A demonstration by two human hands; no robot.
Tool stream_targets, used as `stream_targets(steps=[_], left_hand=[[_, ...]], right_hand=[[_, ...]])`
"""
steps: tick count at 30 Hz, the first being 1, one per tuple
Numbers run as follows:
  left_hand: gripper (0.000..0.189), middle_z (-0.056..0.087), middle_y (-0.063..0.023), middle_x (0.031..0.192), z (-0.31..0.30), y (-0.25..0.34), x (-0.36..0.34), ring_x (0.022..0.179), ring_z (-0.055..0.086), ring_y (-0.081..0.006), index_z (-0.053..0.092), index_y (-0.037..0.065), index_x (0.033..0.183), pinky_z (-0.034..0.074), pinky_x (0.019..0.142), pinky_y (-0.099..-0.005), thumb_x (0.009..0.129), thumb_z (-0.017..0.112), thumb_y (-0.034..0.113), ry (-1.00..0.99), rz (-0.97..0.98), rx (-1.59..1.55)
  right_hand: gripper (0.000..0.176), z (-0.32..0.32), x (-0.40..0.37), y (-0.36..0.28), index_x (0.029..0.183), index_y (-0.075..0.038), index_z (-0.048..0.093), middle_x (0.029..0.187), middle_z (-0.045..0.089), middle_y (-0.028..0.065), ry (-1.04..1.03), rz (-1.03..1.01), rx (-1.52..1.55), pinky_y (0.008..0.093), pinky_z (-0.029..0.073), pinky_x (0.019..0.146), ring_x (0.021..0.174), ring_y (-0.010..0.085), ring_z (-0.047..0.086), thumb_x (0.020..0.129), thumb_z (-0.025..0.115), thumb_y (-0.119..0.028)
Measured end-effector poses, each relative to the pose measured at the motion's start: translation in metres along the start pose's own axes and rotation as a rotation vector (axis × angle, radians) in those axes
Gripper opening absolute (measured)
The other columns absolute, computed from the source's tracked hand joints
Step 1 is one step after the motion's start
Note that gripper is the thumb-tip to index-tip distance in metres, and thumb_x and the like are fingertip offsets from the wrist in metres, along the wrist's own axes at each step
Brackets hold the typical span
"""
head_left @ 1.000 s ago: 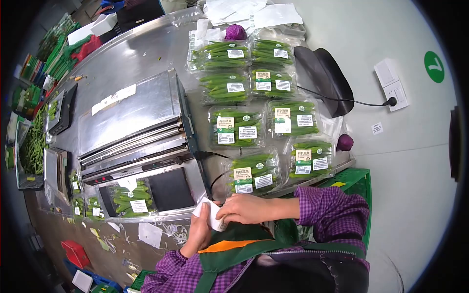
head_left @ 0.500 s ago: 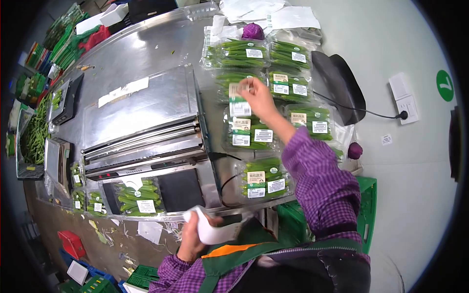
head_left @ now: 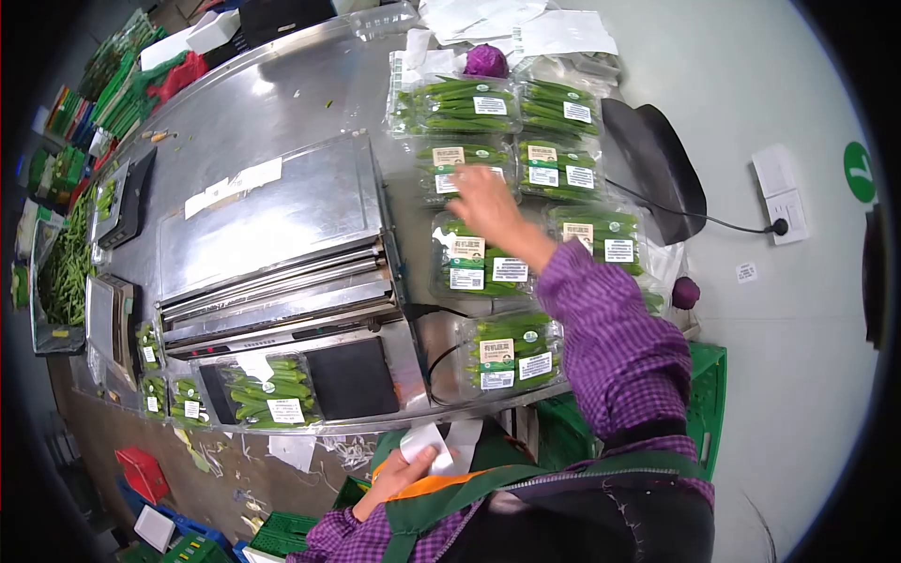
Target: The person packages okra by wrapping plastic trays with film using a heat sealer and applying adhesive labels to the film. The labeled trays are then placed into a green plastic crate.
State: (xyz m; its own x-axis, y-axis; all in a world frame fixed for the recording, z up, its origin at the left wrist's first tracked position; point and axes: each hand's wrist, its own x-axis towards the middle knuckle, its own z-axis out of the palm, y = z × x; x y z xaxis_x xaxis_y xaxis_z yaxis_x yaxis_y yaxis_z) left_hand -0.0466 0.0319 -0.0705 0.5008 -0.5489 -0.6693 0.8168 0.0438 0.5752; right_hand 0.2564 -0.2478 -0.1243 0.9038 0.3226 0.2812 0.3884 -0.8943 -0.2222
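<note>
My right hand (head_left: 488, 208) is over the lower edge of a clear tray of okra (head_left: 481, 155); its fingers are spread and hold nothing. A beige-and-green label (head_left: 448, 158) lies on that tray. Below the hand is another labelled okra tray (head_left: 466, 263). My left hand (head_left: 404, 472), near my apron, has its fingers closed on white label paper (head_left: 427, 446). Further labelled trays (head_left: 511, 357) (head_left: 560, 169) stand around, and one near the back (head_left: 466, 105) shows only a white label.
A steel wrapping machine (head_left: 272, 225) stands left of the trays, with an okra pack (head_left: 270, 389) on its front. Purple cabbage (head_left: 486, 61) sits at the back. A black cable (head_left: 723, 220) runs to the wall socket. Green crates (head_left: 709, 394) are below the table.
The label that was in my right hand is now on the tray, and that hand has opened and moved slightly down. My left hand has shifted right and down with the paper.
</note>
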Motion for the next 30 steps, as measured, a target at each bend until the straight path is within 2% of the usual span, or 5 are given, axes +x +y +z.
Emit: stream_targets(steps=[6,11,23,27,30], left_hand=[[0.039,0.060,-0.0077,0.088,0.021,0.003,0.029,0.077,0.059,-0.0147,0.056,-0.003,0.108,0.049,0.070,-0.0290,0.098,0.039,0.032,0.386,0.194,-0.365],[0.041,0.060,-0.0077,0.090,0.027,0.002,0.030,0.083,0.058,-0.0143,0.056,-0.003,0.107,0.047,0.075,-0.0288,0.099,0.038,0.032,0.398,0.239,-0.306],[0.039,0.057,-0.0030,0.077,0.014,-0.002,0.035,0.067,0.052,-0.0102,0.060,-0.001,0.096,0.042,0.059,-0.0255,0.097,0.042,0.033,0.702,0.330,-0.408],[0.041,0.058,-0.0080,0.083,-0.010,0.004,0.027,0.067,0.055,-0.0145,0.055,-0.001,0.101,0.045,0.062,-0.0273,0.097,0.040,0.036,0.811,0.552,-0.387],[0.046,0.058,-0.0091,0.078,-0.008,0.021,0.019,0.070,0.056,-0.0154,0.054,-0.001,0.094,0.045,0.061,-0.0285,0.097,0.036,0.041,0.870,0.477,-0.327]], right_hand=[[0.041,-0.094,-0.126,-0.131,0.115,-0.005,0.056,0.094,0.064,0.0105,-1.039,-0.195,1.237,0.0349,0.047,0.073,0.084,0.0220,0.061,0.078,0.066,-0.017],[0.024,-0.094,-0.179,-0.153,0.100,-0.005,0.062,0.076,0.062,0.0153,-0.544,-0.335,1.081,0.0389,0.047,0.069,0.075,0.0324,0.060,0.077,0.063,-0.011],[0.010,-0.087,-0.175,-0.156,0.089,-0.008,0.064,0.089,0.061,0.0066,-0.437,-0.344,1.027,0.0355,0.047,0.076,0.086,0.0250,0.059,0.080,0.063,-0.009],[0.005,-0.091,-0.105,-0.104,0.089,-0.005,0.062,0.092,0.061,0.0018,-0.381,0.379,1.597,0.0282,0.047,0.081,0.090,0.0130,0.058,0.085,0.058,-0.005],[0.013,-0.075,-0.009,-0.037,0.098,-0.003,0.059,0.089,0.061,0.0016,0.017,0.520,1.188,0.0248,0.048,0.074,0.082,0.0097,0.058,0.086,0.058,-0.005]])
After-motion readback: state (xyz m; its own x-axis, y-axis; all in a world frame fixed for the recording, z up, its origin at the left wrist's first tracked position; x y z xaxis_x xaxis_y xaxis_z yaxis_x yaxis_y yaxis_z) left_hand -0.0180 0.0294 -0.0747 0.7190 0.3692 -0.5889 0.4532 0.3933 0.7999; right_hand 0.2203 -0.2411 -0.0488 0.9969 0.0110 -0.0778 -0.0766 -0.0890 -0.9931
